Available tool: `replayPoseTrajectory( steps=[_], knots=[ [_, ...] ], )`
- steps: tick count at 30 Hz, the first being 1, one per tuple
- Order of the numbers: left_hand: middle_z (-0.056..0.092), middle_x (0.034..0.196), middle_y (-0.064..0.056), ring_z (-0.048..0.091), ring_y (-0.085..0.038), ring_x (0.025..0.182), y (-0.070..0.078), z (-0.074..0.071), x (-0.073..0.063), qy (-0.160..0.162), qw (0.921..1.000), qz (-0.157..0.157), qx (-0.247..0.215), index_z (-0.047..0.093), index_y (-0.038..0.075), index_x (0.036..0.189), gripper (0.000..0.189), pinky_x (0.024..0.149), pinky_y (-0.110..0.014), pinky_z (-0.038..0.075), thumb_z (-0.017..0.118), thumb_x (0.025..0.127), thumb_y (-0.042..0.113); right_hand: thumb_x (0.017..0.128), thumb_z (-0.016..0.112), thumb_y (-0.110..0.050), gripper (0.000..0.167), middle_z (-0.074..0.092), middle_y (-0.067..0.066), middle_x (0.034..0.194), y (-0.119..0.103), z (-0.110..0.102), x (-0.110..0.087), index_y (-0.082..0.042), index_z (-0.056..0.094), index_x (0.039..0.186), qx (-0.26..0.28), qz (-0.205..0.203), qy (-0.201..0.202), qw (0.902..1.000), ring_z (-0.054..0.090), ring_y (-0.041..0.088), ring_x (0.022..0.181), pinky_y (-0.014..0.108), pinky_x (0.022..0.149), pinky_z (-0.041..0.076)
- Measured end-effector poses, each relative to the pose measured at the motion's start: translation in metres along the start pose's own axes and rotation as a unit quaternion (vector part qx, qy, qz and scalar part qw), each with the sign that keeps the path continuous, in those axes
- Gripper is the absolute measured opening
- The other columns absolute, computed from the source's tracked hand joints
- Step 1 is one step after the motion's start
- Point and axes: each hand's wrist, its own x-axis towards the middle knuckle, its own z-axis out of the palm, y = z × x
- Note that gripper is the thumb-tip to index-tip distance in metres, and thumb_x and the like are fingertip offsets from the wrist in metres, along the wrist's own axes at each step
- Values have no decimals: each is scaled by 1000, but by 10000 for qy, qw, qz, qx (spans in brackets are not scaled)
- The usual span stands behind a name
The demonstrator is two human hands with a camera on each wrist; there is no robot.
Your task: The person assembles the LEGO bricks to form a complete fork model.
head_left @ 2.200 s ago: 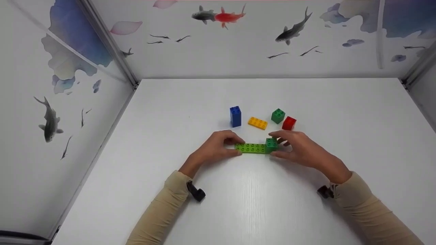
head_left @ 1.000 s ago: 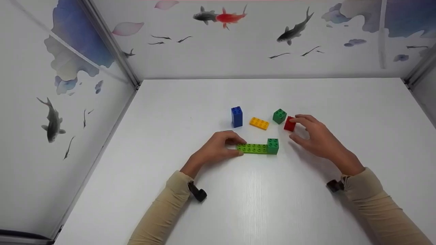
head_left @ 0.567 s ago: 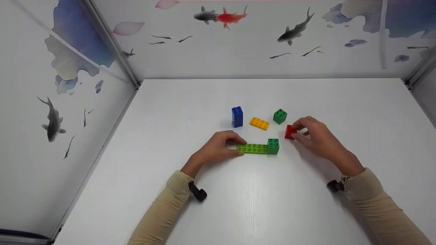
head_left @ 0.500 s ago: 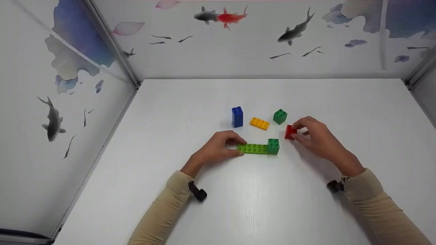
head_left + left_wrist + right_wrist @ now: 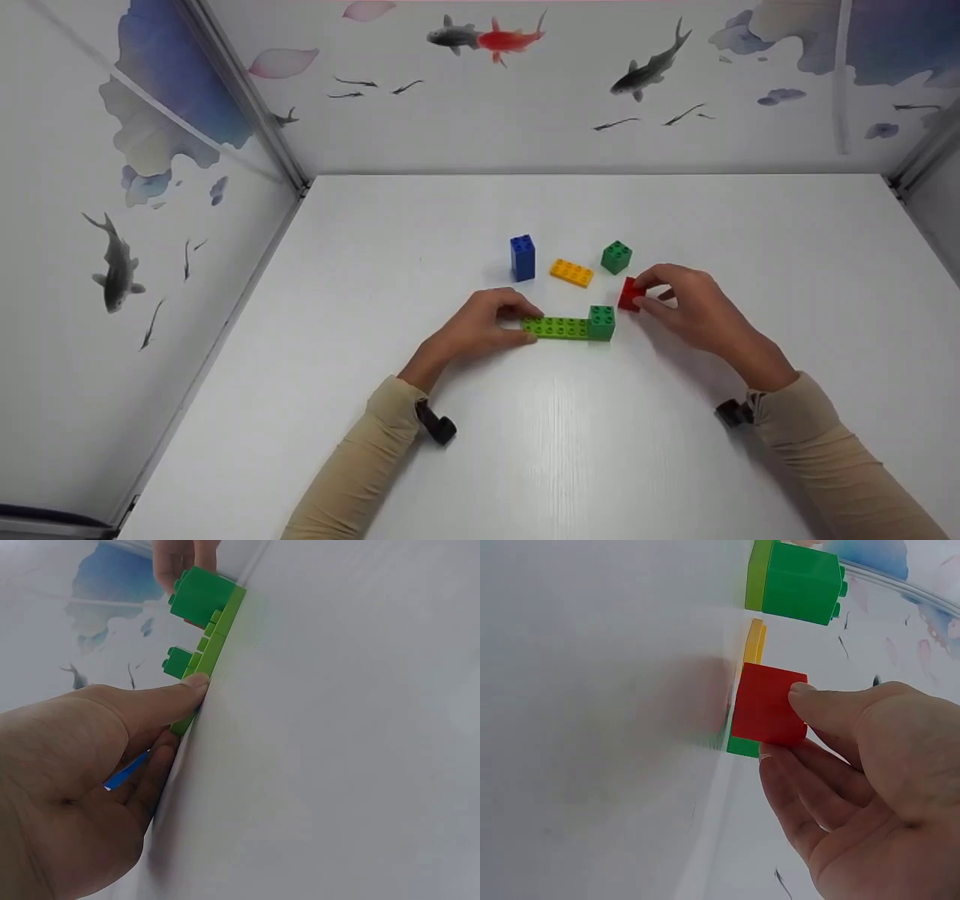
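My left hand (image 5: 480,324) pinches the left end of a long light green building plate (image 5: 556,328) lying on the table, thumb on the near side. On the plate's right end sits a green brick (image 5: 601,322), studs up. To the right, my right hand (image 5: 694,306) holds a red brick (image 5: 628,295) between thumb and fingers, just behind and right of that green brick. In the right wrist view the thumb presses one edge of the red brick (image 5: 769,705) with the fingers opposite. The left wrist view shows the thumb against the plate's edge (image 5: 217,641).
Behind the hands stand a tall blue brick (image 5: 523,259) and another green brick (image 5: 616,257). A flat yellow plate (image 5: 571,273) lies between them. White panels with painted fish (image 5: 651,67) border the white table (image 5: 540,450) at the back and left.
My right hand has left the green brick on the plate, reached to the red brick, gripped it and brought it nearer and slightly left. My left hand keeps its hold.
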Motion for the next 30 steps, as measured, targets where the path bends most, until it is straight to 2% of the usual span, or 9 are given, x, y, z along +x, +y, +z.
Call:
replayPoseTrajectory(
  steps=[7,14,17,19,21,23,27,30],
  knots=[
    [75,120,8,66,-10,108,-1,0,-1,6,10000,16,-86,79,22,124,31,102,-28,57,86,94,17,97,81,-5,30,77,10,122,-8,6,0,-7,71,125,93,-540,365,9978,73,31,114,52,93,65],
    [75,121,7,67,-11,108,1,0,-1,32,9999,30,-130,79,22,124,31,102,-28,58,86,94,16,94,84,-3,42,77,7,126,-22,6,4,-7,69,133,143,-1031,737,9918,74,27,114,46,89,67],
    [75,120,9,67,-10,107,1,0,-2,23,9999,-37,-99,79,23,124,31,102,-27,58,86,94,17,93,85,-4,45,77,6,128,-29,8,5,-7,69,135,194,-1224,768,9893,74,25,114,26,89,65],
    [74,119,10,67,-10,107,1,0,-2,20,9999,-83,-73,79,23,124,31,102,-27,57,86,94,17,93,84,-5,46,77,6,129,-34,10,6,-8,70,137,235,-1318,726,9883,74,25,115,13,90,59],
    [74,119,11,67,-10,108,1,1,-2,11,9999,-124,-60,79,24,124,32,102,-27,57,86,94,17,94,85,-7,46,77,6,130,-39,12,7,-9,70,138,287,-1353,642,9883,74,24,116,6,91,53],
    [74,118,12,67,-10,108,1,1,-2,4,9999,-111,-62,79,24,124,32,103,-27,58,86,94,16,95,84,-9,47,76,5,132,-43,14,8,-11,70,139,288,-1366,555,9886,74,24,118,9,92,55],
    [74,119,11,68,-10,109,1,1,-1,-1,10000,-22,-77,79,23,124,32,104,-27,58,85,95,14,96,84,-12,47,76,5,134,-49,18,10,-11,70,140,326,-1395,377,9890,74,25,119,36,93,66],
    [75,118,10,68,-10,108,0,0,-1,20,9999,60,-94,79,21,124,31,103,-27,58,85,94,14,96,83,-12,46,76,5,134,-51,22,10,-11,70,141,382,-1433,206,9887,74,28,118,51,93,66]
  ],
)
